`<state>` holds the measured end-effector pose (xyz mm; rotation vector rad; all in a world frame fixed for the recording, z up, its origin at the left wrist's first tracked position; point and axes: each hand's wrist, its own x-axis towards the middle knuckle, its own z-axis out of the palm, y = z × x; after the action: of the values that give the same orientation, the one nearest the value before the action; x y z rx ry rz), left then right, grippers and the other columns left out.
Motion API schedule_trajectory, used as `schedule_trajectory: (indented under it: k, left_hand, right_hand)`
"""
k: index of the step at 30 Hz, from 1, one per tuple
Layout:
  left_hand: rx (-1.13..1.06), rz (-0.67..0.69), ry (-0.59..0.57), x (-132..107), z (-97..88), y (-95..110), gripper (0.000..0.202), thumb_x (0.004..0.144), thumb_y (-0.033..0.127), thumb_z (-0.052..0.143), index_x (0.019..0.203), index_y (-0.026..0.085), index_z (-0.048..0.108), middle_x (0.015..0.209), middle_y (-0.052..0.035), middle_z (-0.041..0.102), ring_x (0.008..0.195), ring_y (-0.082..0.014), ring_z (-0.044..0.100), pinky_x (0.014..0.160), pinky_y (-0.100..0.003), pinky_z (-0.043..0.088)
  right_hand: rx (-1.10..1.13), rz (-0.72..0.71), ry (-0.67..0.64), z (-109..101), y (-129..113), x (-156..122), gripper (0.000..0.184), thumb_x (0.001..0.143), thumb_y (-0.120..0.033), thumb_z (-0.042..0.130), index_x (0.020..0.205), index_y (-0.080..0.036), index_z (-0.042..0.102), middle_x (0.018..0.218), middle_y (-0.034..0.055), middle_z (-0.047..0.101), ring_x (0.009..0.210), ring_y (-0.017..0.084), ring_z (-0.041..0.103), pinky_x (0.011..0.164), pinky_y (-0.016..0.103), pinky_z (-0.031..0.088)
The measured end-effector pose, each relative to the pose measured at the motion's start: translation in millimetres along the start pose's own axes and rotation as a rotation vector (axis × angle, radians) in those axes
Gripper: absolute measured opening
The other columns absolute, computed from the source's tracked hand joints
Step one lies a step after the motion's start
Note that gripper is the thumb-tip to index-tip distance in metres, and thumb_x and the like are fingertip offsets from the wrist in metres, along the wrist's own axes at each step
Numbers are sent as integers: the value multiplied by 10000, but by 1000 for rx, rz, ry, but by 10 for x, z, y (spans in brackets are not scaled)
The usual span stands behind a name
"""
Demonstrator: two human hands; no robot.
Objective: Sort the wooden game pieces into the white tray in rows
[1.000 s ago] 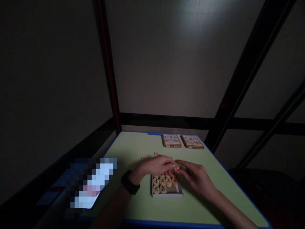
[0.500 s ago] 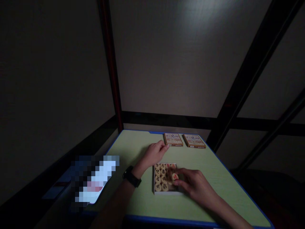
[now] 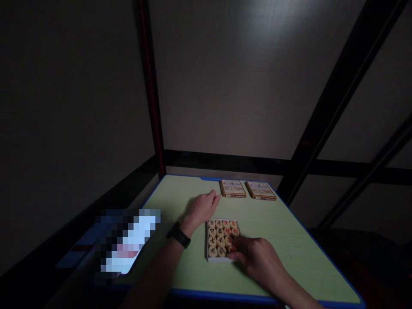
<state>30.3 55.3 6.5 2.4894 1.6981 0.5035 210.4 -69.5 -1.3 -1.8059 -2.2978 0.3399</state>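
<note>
A white open box (image 3: 222,259) lies on the table, filled with rows of round wooden xiangqi pieces (image 3: 220,240). The left columns carry black characters, the right ones red. My right hand (image 3: 257,255) reaches over the box's near right corner. Its thumb and fingers close round a red-marked xiangqi piece (image 3: 231,249), partly covered by the fingers, and hide part of the right column. Beyond the box's far left corner, my left hand (image 3: 203,207) rests on the tabletop with curled fingers and nothing visible in them. A dark watch (image 3: 179,235) is on that wrist.
Two flat printed boxes (image 3: 233,188) lie side by side at the far edge of the green, blue-rimmed table (image 3: 180,193). A bright, pixelated screen-like shape (image 3: 135,242) is at the left edge. Walls stand behind and to the left.
My right hand has lowered from above the box to its near right corner. More red pieces now sit in the right columns. My left hand has drawn slightly left and nearer.
</note>
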Motion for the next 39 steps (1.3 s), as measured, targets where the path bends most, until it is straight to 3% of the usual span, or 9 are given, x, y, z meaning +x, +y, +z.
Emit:
schedule_trajectory:
  k: [9, 15, 20, 24, 28, 32, 36, 39]
  left_hand:
    - [7, 5, -23, -15, -26, 22, 312, 1048, 380, 308, 1058, 218, 575, 999, -96, 747, 918, -231, 707, 752, -291, 465]
    - [29, 20, -21, -17, -2, 14, 327, 1049, 384, 303, 1068, 210, 579, 996, -106, 749, 914, -239, 713, 749, -297, 474]
    - [49, 28, -18, -14, 22, 2, 336, 1049, 386, 296, 1071, 206, 579, 1001, -115, 750, 919, -251, 715, 751, -310, 483]
    - [42, 24, -31, -11, 23, -3, 331, 1048, 381, 302, 1065, 204, 582, 1003, -123, 748, 925, -251, 716, 762, -311, 486]
    - [48, 17, -33, -5, 21, -20, 337, 1047, 381, 305, 1068, 201, 589, 995, -122, 751, 915, -248, 720, 754, -310, 490]
    - [76, -34, 0, 11, 31, -67, 342, 1045, 374, 304, 1072, 201, 598, 987, -108, 754, 914, -242, 721, 750, -306, 496]
    - [86, -110, 29, 35, 22, -117, 348, 1045, 355, 297, 1072, 199, 606, 1005, -109, 753, 925, -245, 721, 750, -309, 503]
    - [83, -153, 30, 42, -7, -138, 354, 1045, 342, 293, 1084, 191, 610, 1020, -123, 749, 930, -247, 721, 760, -317, 506]
  right_hand:
    - [73, -72, -15, 16, 98, -26, 195, 875, -436, 646, 852, -262, 729, 810, 25, 780, 769, 249, 741, 593, 264, 369]
    - [304, -107, -38, -79, 148, -31, 77, 815, -293, 703, 851, -226, 692, 857, 24, 760, 789, 223, 701, 667, 264, 410]
    - [510, -125, -69, -160, 221, -32, 201, 752, -160, 680, 947, -204, 658, 884, 27, 692, 766, 197, 610, 685, 283, 446]
    - [624, -258, -89, -184, 225, -14, 245, 844, -163, 566, 1044, -205, 702, 1021, 70, 668, 938, 220, 617, 825, 325, 482]
    - [630, -211, -40, -133, 218, 29, 270, 837, -180, 591, 1091, -184, 680, 940, 65, 696, 867, 217, 633, 780, 309, 487]
    - [642, -212, 17, -80, 255, 88, 142, 833, -198, 608, 954, -165, 674, 804, 41, 700, 707, 180, 613, 629, 257, 450]
    - [559, -330, 68, -114, 220, 114, 200, 920, -250, 547, 908, -172, 731, 902, 82, 720, 823, 200, 654, 734, 283, 479]
    - [470, -306, 57, -90, 151, 98, 183, 907, -198, 571, 902, -188, 754, 888, 72, 738, 829, 203, 667, 761, 288, 478]
